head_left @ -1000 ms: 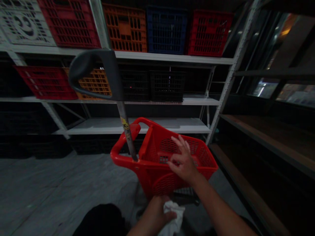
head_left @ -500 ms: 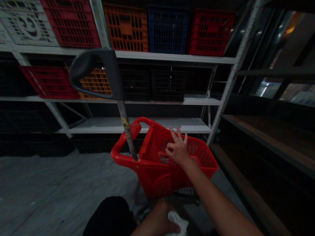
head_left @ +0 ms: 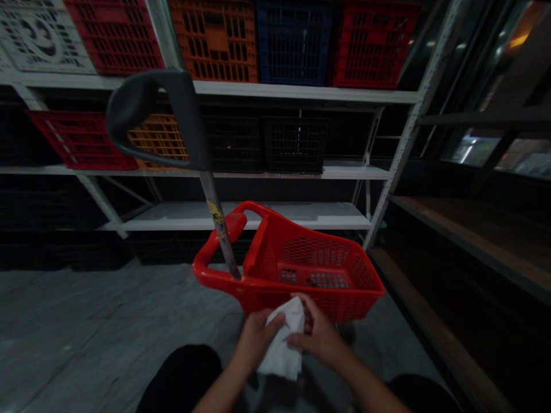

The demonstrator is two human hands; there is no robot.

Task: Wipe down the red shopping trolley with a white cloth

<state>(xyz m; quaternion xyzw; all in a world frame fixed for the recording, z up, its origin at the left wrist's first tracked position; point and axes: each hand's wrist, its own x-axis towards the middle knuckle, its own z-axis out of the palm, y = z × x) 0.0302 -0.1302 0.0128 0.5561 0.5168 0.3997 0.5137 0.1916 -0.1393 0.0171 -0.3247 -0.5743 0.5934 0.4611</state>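
Observation:
My left hand (head_left: pixel 255 338) and my right hand (head_left: pixel 317 335) are closed together on a white cloth (head_left: pixel 284 347), which hangs crumpled between them just in front of a red plastic shopping basket (head_left: pixel 297 269). The basket sits low on the floor, level and empty inside. Its metal pull rod rises to a dark grey handle (head_left: pixel 150 117) at the upper left. My hands are at the basket's near wall, not touching its rim.
White metal shelving (head_left: pixel 258 92) behind the basket carries red, orange, blue and black crates. A dark wooden shelf unit (head_left: pixel 469 229) runs along the right. Grey floor (head_left: pixel 86 321) spreads to the left. My dark-clothed knees show at the bottom edge.
My right hand has come out of the basket and back down to the cloth. My left hand has lifted the cloth up, and both hands now hold it.

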